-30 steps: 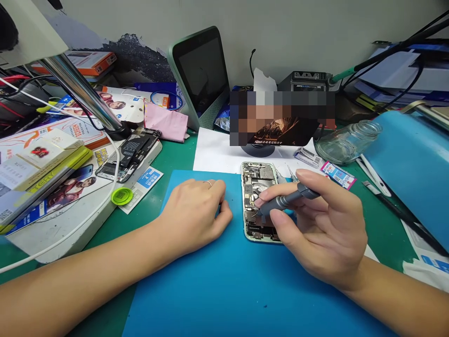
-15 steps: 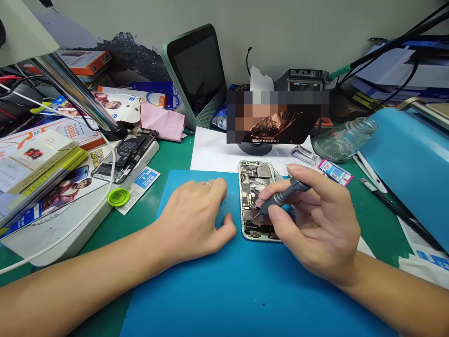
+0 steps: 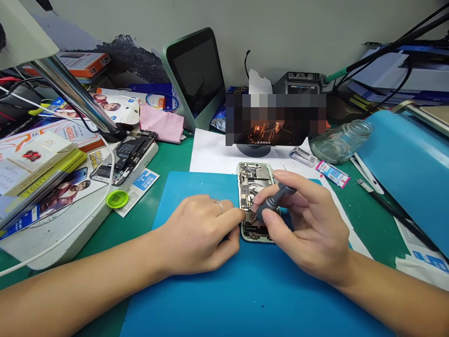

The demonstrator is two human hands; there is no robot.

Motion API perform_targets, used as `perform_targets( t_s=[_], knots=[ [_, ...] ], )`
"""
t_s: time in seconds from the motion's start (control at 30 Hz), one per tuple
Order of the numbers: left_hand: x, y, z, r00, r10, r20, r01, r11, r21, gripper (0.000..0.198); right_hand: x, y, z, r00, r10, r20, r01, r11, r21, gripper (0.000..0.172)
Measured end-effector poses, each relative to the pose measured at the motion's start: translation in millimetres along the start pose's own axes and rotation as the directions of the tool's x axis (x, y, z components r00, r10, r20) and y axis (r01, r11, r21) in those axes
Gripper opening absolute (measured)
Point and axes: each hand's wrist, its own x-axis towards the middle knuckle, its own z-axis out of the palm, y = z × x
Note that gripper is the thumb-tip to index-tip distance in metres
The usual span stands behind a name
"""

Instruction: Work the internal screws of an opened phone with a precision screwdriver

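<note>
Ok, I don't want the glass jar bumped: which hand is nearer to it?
Right. The right hand, holding a grey tool, is in front of the glass jar and slightly left of it; the left hand is farther left, by the left edge of the opened phone.

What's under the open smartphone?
The open smartphone lies on the blue mat, its far end extending over the white paper. Anything else directly beneath is covered by it and can't be seen.
</note>
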Motion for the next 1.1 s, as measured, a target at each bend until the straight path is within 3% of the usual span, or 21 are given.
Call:
perform_targets(
  t_s=[0.73,1.1],
  knots=[
    [-3.6,-3.6,2.0,0.993,0.097,0.066,-0.098,0.995,0.001,0.022,-2.3,-2.1,0.4,0.998,-0.006,-0.056,0.008,0.999,0.039,0.061],
    [-3.6,-4.3,3.1,0.993,0.100,0.065,-0.099,0.995,-0.031,0.021,-0.3,-1.7,-0.4,1.000,-0.024,-0.019,0.025,1.000,0.012,0.067]
  ],
)
